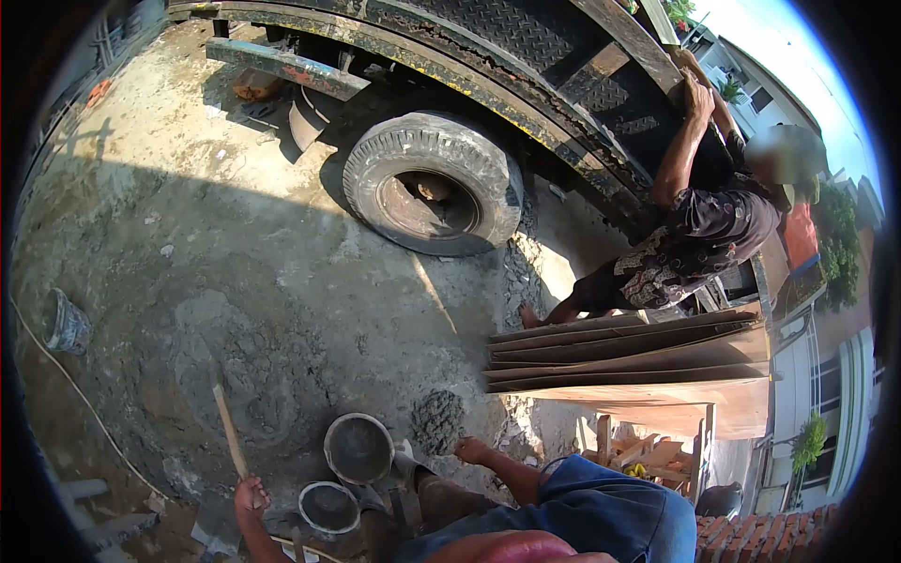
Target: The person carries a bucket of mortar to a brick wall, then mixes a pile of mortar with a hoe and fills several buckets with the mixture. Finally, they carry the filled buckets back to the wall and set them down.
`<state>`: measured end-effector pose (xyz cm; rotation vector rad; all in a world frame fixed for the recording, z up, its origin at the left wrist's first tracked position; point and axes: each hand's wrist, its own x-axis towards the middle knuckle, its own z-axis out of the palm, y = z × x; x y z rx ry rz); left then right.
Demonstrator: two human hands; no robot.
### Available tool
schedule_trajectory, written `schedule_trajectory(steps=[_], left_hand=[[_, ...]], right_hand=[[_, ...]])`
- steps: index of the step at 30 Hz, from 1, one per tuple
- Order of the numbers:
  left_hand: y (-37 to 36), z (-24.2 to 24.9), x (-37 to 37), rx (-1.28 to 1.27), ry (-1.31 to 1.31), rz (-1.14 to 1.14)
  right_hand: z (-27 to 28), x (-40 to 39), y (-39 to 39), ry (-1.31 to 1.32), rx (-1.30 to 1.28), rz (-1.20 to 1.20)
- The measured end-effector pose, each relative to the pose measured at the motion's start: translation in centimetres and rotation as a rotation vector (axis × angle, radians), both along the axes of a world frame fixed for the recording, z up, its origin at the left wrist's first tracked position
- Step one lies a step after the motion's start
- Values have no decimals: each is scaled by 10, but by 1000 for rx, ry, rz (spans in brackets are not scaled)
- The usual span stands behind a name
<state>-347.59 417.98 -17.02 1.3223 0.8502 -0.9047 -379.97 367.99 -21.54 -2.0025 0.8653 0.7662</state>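
My left hand (251, 497) is wrapped round a wooden tool handle (228, 427). The handle's far end reaches into wet grey mortar (253, 375) spread on the ground; its head is hidden, so its kind cannot be made out. My right hand (469, 449) hangs with curled fingers and nothing visible in it. A small heap of mortar (437, 422) lies close to that hand. Between my hands, near my feet, stand two buckets, a larger one (360, 449) and a smaller one (328, 508), each with grey material inside.
A truck bed (422, 52) with a large tyre (432, 183) is ahead. Another person (694, 235) grips its side at right. Plywood sheets (629, 361) jut toward me, beside a brick wall (765, 537). At far left are a bucket (68, 324) and a pale cord (80, 399).
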Motion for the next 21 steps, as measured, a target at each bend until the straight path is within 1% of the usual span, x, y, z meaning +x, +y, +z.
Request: schedule_trajectory(steps=[2,4,7,8,10,11,12,13,14,15,16,17,18,19,20,21], left_hand=[[-3,3,1,-3,0,-7],[-8,12,0,36,-32,-60],[-6,9,1,25,-35,-44],[-11,13,4,29,-35,-50],[-14,20,5,46,-5,-23],[-16,21,7,35,-9,-42],[-20,20,8,38,4,-48],[-21,13,5,34,-9,-44],[-24,7,1,22,0,-34],[-29,8,-4,36,-24,-58],[-39,12,-12,97,-29,-70],[-47,17,-22,108,-83,-78],[-60,26,-28,123,-127,-59],[-75,38,-34,169,-170,-54],[-82,35,-39,209,-157,-35],[-89,33,-47,227,-160,-34]], right_hand=[[1,2,-1,-23,-4,7],[1,4,-4,31,27,-61],[25,11,-5,-9,55,-36],[21,11,-7,-9,59,-41],[12,4,-3,95,84,-16],[15,3,0,70,67,41],[7,-7,4,59,68,112],[-5,-16,9,20,16,212],[-4,-21,13,4,16,164],[1,-20,14,48,160,66],[-9,-23,17,102,190,-8],[-4,-16,18,151,211,-4],[7,-5,23,93,278,-72],[4,3,25,54,309,-116],[-1,12,28,20,383,-174],[2,27,30,32,401,-182]])
